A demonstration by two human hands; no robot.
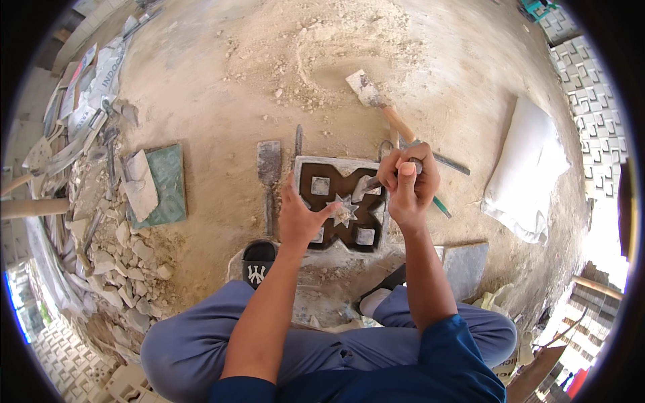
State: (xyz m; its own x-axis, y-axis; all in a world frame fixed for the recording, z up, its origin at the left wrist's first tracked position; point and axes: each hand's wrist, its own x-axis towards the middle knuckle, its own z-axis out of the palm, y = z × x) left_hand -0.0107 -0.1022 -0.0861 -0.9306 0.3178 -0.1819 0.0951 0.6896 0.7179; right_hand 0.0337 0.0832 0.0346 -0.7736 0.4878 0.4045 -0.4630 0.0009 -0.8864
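Note:
Between my feet lies a square mould with a star-shaped piece in its middle and square blocks near its corners. Dark, damp-looking material fills the gaps. My left hand rests at the mould's left edge, fingers spread, its thumb reaching to the star. My right hand is closed round the handle of a small trowel, its thumb on top. The trowel's blade touches or hovers just over the mould's upper right part; I cannot tell which.
Left of the mould lies a flat scraper; beyond my right hand lies a wooden-handled scraper. A green board, rubble, a white sack, a grey slab and a heap of sandy powder surround me.

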